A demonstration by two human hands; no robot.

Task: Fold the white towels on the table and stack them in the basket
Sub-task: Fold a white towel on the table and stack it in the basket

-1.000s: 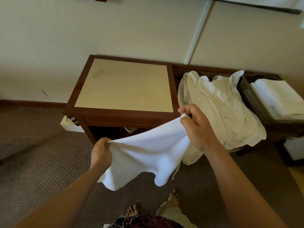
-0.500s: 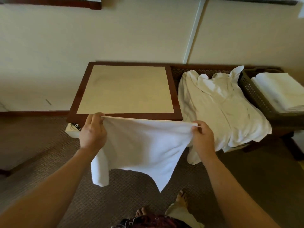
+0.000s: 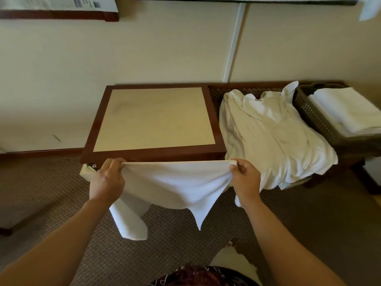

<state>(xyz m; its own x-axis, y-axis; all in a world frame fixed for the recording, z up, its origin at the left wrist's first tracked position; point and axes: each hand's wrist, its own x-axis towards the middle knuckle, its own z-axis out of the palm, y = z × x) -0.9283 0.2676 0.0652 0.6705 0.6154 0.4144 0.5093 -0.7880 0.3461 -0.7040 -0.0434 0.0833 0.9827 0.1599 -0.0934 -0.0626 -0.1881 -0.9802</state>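
Bare forearms (image 3: 68, 234); dark red patterned garment (image 3: 203, 277) at the waist.

- We face a cream wall (image 3: 144, 54) with a vertical white trim strip (image 3: 234, 42).
- We stand on brown patterned carpet (image 3: 51, 193).
- Dark wood frames the beige worktop (image 3: 153, 118).

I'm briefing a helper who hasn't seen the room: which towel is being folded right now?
Find the square wooden table against the wall. Just in front of its near edge, the towel hangs stretched between the left hand and right hand. Unlike the crumpled pile beside the table, it touches no surface.
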